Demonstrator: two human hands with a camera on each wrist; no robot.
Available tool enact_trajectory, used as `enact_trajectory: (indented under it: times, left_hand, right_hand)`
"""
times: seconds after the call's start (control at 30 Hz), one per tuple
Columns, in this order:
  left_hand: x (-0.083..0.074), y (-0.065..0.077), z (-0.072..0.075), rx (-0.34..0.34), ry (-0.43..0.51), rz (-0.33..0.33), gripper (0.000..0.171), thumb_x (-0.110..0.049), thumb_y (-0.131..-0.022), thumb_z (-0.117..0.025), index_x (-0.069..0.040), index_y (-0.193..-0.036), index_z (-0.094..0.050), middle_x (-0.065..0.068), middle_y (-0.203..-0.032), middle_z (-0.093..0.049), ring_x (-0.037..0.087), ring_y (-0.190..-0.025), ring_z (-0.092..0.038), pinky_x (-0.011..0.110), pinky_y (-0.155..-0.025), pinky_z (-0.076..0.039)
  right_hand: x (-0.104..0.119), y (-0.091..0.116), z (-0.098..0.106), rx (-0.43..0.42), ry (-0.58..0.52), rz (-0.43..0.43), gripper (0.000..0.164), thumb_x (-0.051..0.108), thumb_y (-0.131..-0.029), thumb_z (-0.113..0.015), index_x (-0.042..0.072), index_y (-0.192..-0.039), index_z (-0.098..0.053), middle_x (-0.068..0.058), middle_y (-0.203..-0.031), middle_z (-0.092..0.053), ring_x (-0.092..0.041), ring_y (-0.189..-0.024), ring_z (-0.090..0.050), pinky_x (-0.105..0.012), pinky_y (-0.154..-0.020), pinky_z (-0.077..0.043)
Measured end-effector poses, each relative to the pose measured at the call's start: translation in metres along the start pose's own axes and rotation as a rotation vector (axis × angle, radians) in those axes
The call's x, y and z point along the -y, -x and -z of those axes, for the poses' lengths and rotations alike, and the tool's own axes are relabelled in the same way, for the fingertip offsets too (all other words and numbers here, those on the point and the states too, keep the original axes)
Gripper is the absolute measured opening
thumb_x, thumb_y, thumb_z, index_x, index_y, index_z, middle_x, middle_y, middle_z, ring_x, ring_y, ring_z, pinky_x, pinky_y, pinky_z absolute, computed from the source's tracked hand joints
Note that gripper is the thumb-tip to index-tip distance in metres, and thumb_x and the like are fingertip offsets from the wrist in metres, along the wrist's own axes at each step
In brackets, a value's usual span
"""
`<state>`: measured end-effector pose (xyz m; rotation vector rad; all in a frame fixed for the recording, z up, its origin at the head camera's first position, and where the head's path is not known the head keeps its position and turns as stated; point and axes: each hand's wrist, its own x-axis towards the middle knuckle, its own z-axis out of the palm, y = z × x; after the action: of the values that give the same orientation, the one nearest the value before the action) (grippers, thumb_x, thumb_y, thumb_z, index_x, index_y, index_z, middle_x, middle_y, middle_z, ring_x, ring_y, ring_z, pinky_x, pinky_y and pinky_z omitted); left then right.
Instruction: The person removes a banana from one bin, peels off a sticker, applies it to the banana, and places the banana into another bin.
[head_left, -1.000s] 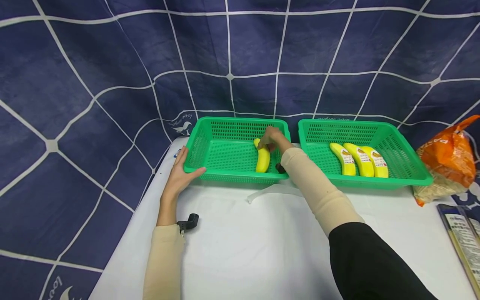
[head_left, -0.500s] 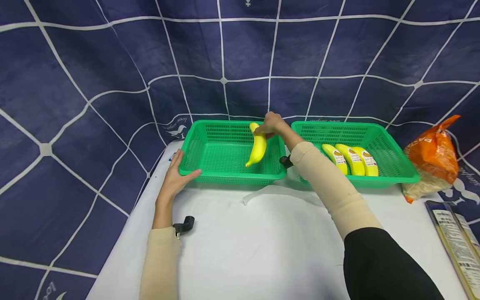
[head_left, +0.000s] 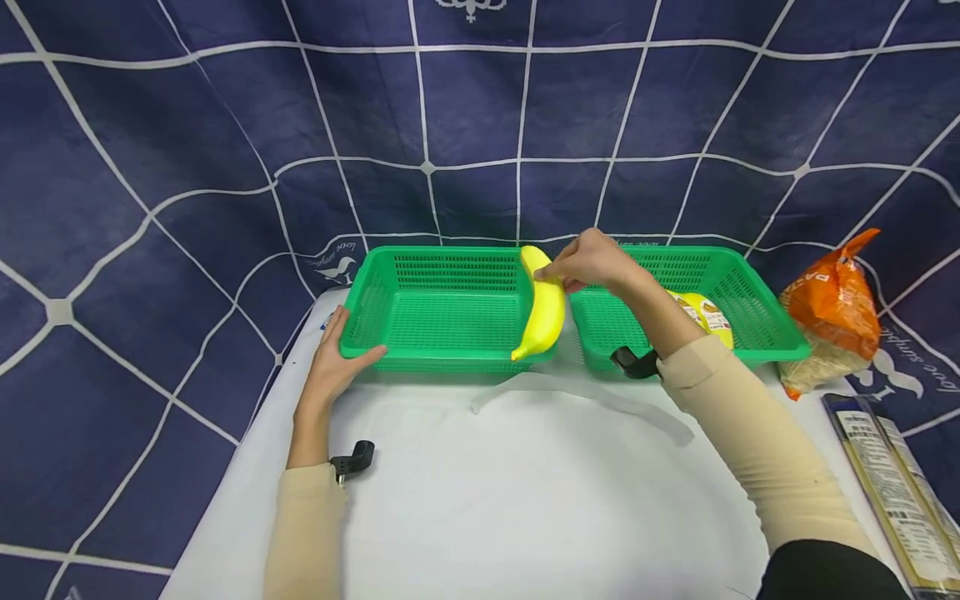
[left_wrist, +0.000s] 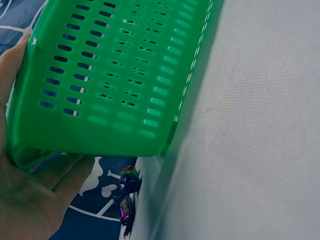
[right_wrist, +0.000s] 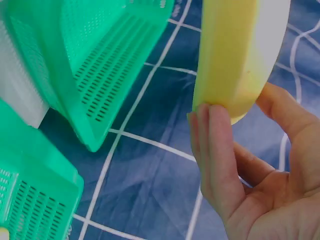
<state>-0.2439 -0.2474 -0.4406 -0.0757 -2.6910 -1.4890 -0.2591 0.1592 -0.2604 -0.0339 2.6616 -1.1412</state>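
Note:
A yellow banana (head_left: 545, 308) is held up above the right end of the left green basket (head_left: 442, 364). My right hand (head_left: 592, 260) pinches it near its upper end; in the right wrist view, the thumb and fingertips (right_wrist: 218, 120) sit on opposite sides of the banana. My left hand (head_left: 330, 362) rests against the left basket's near left corner, its thumb along the front and its straight fingers along the left side. Beside it stands a second green basket (head_left: 780, 354) with labelled bananas (head_left: 718, 323) inside, partly hidden behind my right forearm.
An orange bag (head_left: 832, 308) stands right of the second basket. Flat packages with printed labels (head_left: 888, 483) lie at the table's right edge. A whitish strip (head_left: 555, 383) lies on the white cloth in front of the baskets. A dark blue curtain (head_left: 480, 108) hangs behind.
My right hand has lifted the banana from the left basket's floor and carried it up and to the right. The left hand stays at the basket's corner. The head view has shifted slightly right.

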Motion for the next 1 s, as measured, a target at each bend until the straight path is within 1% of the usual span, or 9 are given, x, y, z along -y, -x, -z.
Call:
enact_trajectory:
  times: [0.13, 0.27, 0.37, 0.5, 0.63, 0.73, 0.87, 1.0]
  left_hand:
    - [0.002, 0.003, 0.002, -0.001, 0.005, 0.002, 0.106, -0.046, -0.081, -0.076, -0.022, -0.158, -0.008, -0.009, -0.166, 0.001, 0.027, -0.153, 0.002, 0.062, -0.119, -0.008]
    - [0.002, 0.002, 0.004, -0.009, 0.013, -0.026, 0.105, -0.042, -0.082, -0.076, -0.018, -0.158, -0.008, -0.006, -0.166, 0.001, 0.028, -0.153, 0.002, 0.06, -0.12, -0.007]
    - [0.0, -0.001, 0.004, -0.015, 0.01, -0.044, 0.105, -0.041, -0.082, -0.076, -0.016, -0.158, -0.008, -0.005, -0.166, 0.0, 0.029, -0.153, 0.001, 0.059, -0.121, -0.008]
    - [0.0, -0.002, -0.001, -0.026, 0.003, -0.041, 0.105, -0.042, -0.082, -0.076, -0.017, -0.158, -0.009, -0.005, -0.166, -0.001, 0.029, -0.153, -0.001, 0.059, -0.121, -0.009]
    - [0.001, -0.002, -0.003, -0.066, 0.001, -0.041, 0.103, -0.042, -0.081, -0.077, -0.017, -0.158, -0.013, -0.002, -0.166, -0.004, 0.03, -0.153, -0.004, 0.059, -0.121, -0.01]
    - [0.001, -0.003, -0.006, -0.091, 0.016, -0.039, 0.102, -0.039, -0.081, -0.078, -0.015, -0.158, -0.015, -0.001, -0.166, -0.006, 0.029, -0.153, -0.005, 0.057, -0.121, -0.009]
    - [0.001, -0.001, -0.01, -0.139, 0.018, -0.027, 0.099, -0.036, -0.081, -0.078, -0.014, -0.157, -0.018, -0.003, -0.166, -0.009, 0.027, -0.153, -0.006, 0.055, -0.122, -0.009]
    - [0.002, 0.004, -0.014, -0.191, 0.007, -0.025, 0.097, -0.039, -0.081, -0.077, -0.015, -0.157, -0.021, -0.003, -0.165, -0.012, 0.025, -0.153, -0.009, 0.052, -0.123, -0.01]
  right_hand:
    - [-0.015, 0.036, -0.006, 0.0, -0.02, -0.015, 0.046, 0.036, -0.079, -0.081, 0.001, -0.107, -0.074, -0.015, -0.104, -0.073, -0.018, -0.079, -0.073, -0.033, -0.076, -0.06]
    - [-0.032, 0.066, -0.021, 0.037, -0.026, -0.026, 0.049, 0.039, -0.078, -0.08, 0.002, -0.11, -0.073, -0.014, -0.104, -0.073, -0.018, -0.079, -0.072, -0.032, -0.074, -0.06]
    - [-0.049, 0.083, -0.035, 0.06, -0.061, -0.045, 0.051, 0.039, -0.078, -0.08, 0.001, -0.111, -0.071, -0.014, -0.103, -0.073, -0.017, -0.078, -0.071, -0.031, -0.073, -0.06]
    - [-0.079, 0.101, -0.056, 0.071, -0.117, -0.085, 0.054, 0.037, -0.078, -0.08, -0.001, -0.114, -0.069, -0.014, -0.105, -0.072, -0.016, -0.078, -0.071, -0.032, -0.073, -0.06]
    - [-0.107, 0.112, -0.08, 0.078, -0.159, -0.101, 0.052, 0.035, -0.077, -0.081, -0.002, -0.112, -0.069, -0.013, -0.102, -0.072, -0.015, -0.075, -0.07, -0.036, -0.074, -0.06]
    - [-0.127, 0.116, -0.096, 0.066, -0.168, -0.116, 0.048, 0.035, -0.076, -0.082, -0.001, -0.107, -0.071, -0.009, -0.093, -0.073, -0.014, -0.072, -0.069, -0.037, -0.073, -0.06]
    - [-0.148, 0.118, -0.109, 0.067, -0.195, -0.142, 0.043, 0.035, -0.074, -0.083, 0.002, -0.1, -0.073, -0.005, -0.082, -0.073, -0.014, -0.067, -0.068, -0.035, -0.068, -0.058]
    - [-0.162, 0.118, -0.118, 0.081, -0.235, -0.168, 0.04, 0.032, -0.073, -0.084, 0.002, -0.098, -0.073, -0.006, -0.081, -0.072, -0.014, -0.064, -0.067, -0.032, -0.064, -0.058]
